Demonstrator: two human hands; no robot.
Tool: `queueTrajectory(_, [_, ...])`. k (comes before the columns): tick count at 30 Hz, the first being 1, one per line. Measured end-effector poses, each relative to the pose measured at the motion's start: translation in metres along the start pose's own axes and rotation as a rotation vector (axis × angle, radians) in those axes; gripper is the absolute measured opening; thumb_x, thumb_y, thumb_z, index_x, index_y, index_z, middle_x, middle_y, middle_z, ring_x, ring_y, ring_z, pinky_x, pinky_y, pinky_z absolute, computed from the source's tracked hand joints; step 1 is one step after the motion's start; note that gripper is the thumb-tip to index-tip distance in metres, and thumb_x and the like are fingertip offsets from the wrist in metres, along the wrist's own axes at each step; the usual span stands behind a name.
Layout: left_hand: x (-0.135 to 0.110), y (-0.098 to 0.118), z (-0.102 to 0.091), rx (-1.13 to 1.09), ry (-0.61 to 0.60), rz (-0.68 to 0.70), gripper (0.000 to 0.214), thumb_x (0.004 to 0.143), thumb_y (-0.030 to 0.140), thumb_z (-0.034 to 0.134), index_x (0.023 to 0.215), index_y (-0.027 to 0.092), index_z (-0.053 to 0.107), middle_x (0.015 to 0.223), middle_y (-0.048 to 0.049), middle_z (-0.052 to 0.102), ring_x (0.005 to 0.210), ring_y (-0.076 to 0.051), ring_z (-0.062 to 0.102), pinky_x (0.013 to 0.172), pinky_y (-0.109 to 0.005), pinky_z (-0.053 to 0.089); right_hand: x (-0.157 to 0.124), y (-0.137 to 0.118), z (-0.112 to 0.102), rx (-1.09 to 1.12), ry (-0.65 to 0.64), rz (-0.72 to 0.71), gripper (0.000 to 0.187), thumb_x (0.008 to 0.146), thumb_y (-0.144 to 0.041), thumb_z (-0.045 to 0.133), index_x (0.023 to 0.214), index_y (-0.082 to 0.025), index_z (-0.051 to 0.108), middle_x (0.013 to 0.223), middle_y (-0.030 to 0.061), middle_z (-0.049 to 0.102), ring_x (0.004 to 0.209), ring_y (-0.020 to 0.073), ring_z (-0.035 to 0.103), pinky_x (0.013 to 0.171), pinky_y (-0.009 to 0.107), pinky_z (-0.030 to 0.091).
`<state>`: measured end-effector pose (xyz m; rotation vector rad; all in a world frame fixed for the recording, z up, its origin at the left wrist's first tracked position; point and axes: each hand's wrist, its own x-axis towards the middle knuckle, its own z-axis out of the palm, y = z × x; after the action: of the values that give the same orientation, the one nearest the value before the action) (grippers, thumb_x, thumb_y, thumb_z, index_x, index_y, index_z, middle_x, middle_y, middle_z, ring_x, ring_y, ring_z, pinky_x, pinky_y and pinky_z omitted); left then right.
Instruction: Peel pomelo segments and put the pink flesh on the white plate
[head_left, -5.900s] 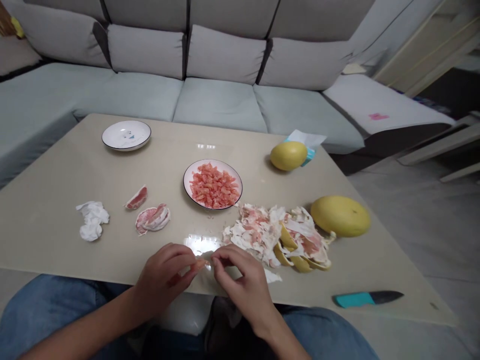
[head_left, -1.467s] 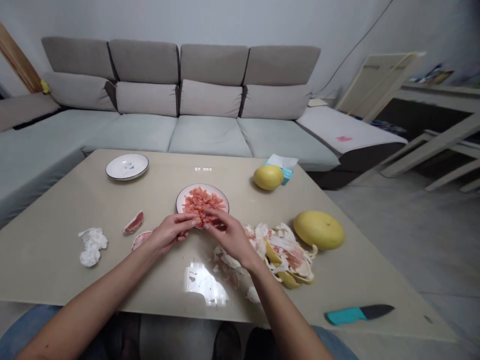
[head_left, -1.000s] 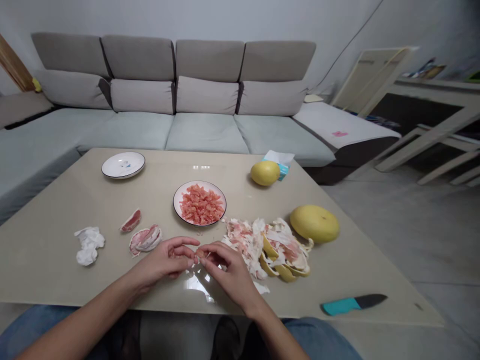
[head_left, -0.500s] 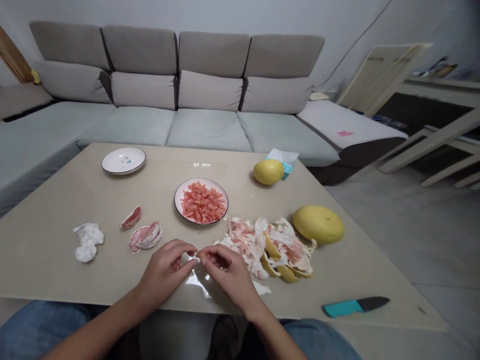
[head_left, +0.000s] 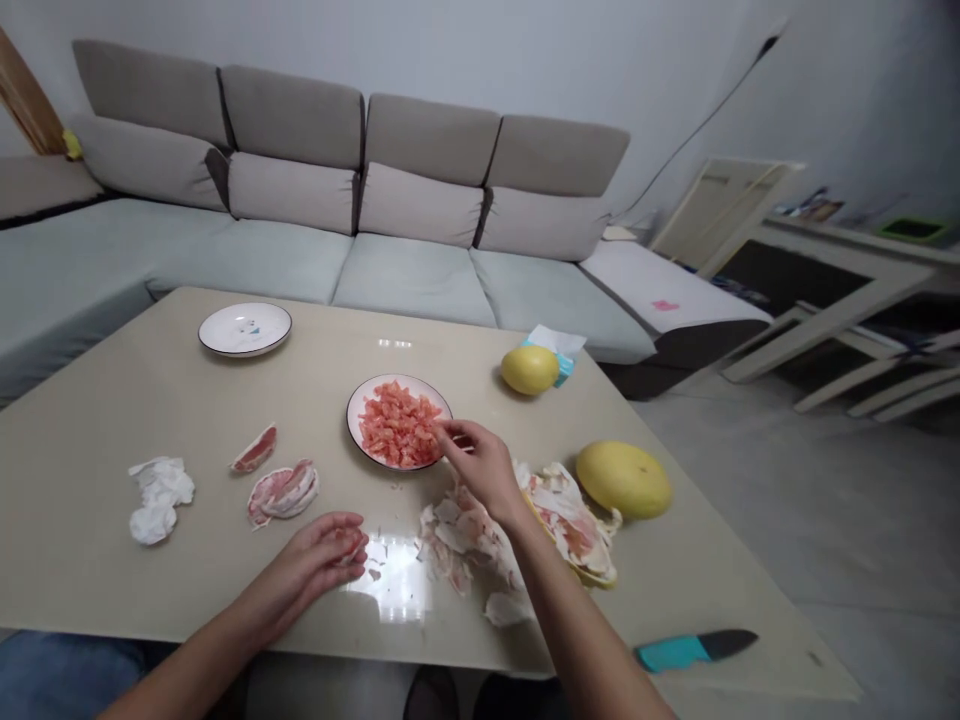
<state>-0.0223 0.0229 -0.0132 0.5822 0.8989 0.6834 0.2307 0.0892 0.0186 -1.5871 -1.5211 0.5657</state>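
My right hand (head_left: 484,462) reaches over the right rim of a white dark-edged plate (head_left: 364,386). Its thumb and fingers are pinched at the heap of pink pomelo flesh (head_left: 397,425), with a bit of flesh at the tips that blends into the heap. Low over the table, my left hand (head_left: 326,555) is turned palm inward, its fingers curled round a small pomelo segment (head_left: 351,554), mostly hidden. Beyond the left hand lie peeled pomelo segments (head_left: 289,492) and a single wedge (head_left: 255,450). Torn membrane and pith (head_left: 465,540) are partly under my right forearm.
Yellow rind (head_left: 574,530) lies right of my forearm, beside a large pomelo (head_left: 624,480). A smaller pomelo (head_left: 529,370) rests against a tissue pack (head_left: 564,368). A teal-handled knife (head_left: 697,648) is near the front edge. Crumpled tissue (head_left: 160,498) and another plate (head_left: 245,330) are left.
My hands, together before over the table's front, have parted. The right moved forward to the plate of flesh; the left dropped slightly back and left. The view has tilted a little.
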Motion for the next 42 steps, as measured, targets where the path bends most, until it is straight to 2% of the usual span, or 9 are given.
queueTrajectory(4, [0.000,-0.005,-0.008,-0.016,-0.069,-0.026,0.032,0.077,0.021,0.073,0.106,0.017,0.063,0.097,-0.0078,0.066,0.091,-0.020,0.065,0.091,-0.037,0.049,0.048,0.008,0.013,-0.099,0.004,-0.018,0.024,0.079,-0.022,0.059,0.098,-0.015,0.072,0.090,0.0086,0.073,0.071,0.0188,0.066,0.069,0.031,0.052])
queueTrajectory(7, [-0.001,-0.005,-0.013,-0.027,-0.059,-0.006,0.031,0.078,0.025,0.072,0.107,0.018,0.063,0.100,-0.0079,0.067,0.096,-0.021,0.066,0.094,-0.037,0.048,0.054,0.009,0.016,-0.147,0.018,-0.033,0.027,0.079,-0.019,0.056,0.102,-0.015,0.070,0.096,0.0097,0.073,0.074,0.0193,0.066,0.074,0.033,0.051])
queueTrajectory(14, [-0.007,-0.004,-0.004,-0.022,0.005,0.032,0.029,0.069,0.027,0.081,0.093,0.016,0.068,0.096,-0.0071,0.068,0.101,-0.024,0.065,0.101,-0.038,0.046,-0.022,-0.006,0.001,-0.131,-0.093,-0.082,0.021,0.087,-0.031,0.054,0.082,-0.021,0.072,0.079,0.0041,0.073,0.071,0.0206,0.065,0.067,0.031,0.050])
queueTrajectory(19, [-0.012,-0.010,0.007,-0.064,-0.021,0.045,0.032,0.069,0.025,0.081,0.097,0.018,0.066,0.095,-0.0055,0.066,0.101,-0.023,0.065,0.102,-0.039,0.045,-0.080,-0.008,0.000,-0.087,-0.134,-0.056,0.020,0.086,-0.024,0.054,0.095,-0.022,0.072,0.090,0.0063,0.074,0.077,0.0218,0.068,0.068,0.031,0.053])
queueTrajectory(23, [-0.016,-0.014,0.010,-0.043,-0.061,0.046,0.029,0.070,0.023,0.081,0.095,0.016,0.067,0.094,-0.0070,0.067,0.101,-0.023,0.064,0.103,-0.039,0.044,-0.091,-0.009,0.003,-0.108,-0.194,-0.091,0.019,0.088,-0.022,0.054,0.087,-0.022,0.073,0.081,0.0052,0.074,0.072,0.0201,0.067,0.063,0.029,0.052])
queueTrajectory(29, [-0.017,-0.015,0.009,-0.038,-0.037,0.006,0.033,0.063,0.029,0.085,0.088,0.015,0.068,0.089,-0.0082,0.068,0.093,-0.023,0.066,0.099,-0.040,0.044,-0.016,-0.002,-0.008,-0.249,-0.133,-0.206,0.025,0.086,-0.013,0.052,0.099,-0.022,0.071,0.095,0.0070,0.071,0.083,0.0202,0.065,0.077,0.033,0.050])
queueTrajectory(34, [-0.009,-0.015,0.000,-0.051,0.028,0.016,0.036,0.056,0.032,0.088,0.082,0.017,0.069,0.081,-0.0061,0.067,0.090,-0.025,0.066,0.097,-0.043,0.044,0.054,0.011,-0.004,-0.384,-0.242,-0.279,0.032,0.074,-0.005,0.061,0.098,-0.023,0.073,0.099,0.0069,0.070,0.092,0.0215,0.062,0.082,0.031,0.046])
queueTrajectory(38, [-0.003,-0.014,-0.008,-0.044,0.041,0.015,0.039,0.054,0.036,0.088,0.082,0.018,0.068,0.082,-0.0060,0.067,0.090,-0.025,0.065,0.095,-0.043,0.045,0.077,0.021,0.007,-0.440,-0.335,-0.287,0.031,0.066,-0.003,0.066,0.086,-0.025,0.076,0.089,0.0028,0.072,0.080,0.0188,0.063,0.071,0.024,0.046])
queueTrajectory(42, [0.002,-0.013,-0.011,0.013,0.071,-0.027,0.042,0.054,0.040,0.088,0.083,0.019,0.067,0.085,-0.0064,0.068,0.085,-0.025,0.066,0.084,-0.039,0.049,0.091,0.029,0.009,-0.453,-0.291,-0.245,0.024,0.073,-0.006,0.060,0.084,-0.022,0.076,0.082,0.0045,0.070,0.071,0.0169,0.063,0.065,0.024,0.045])
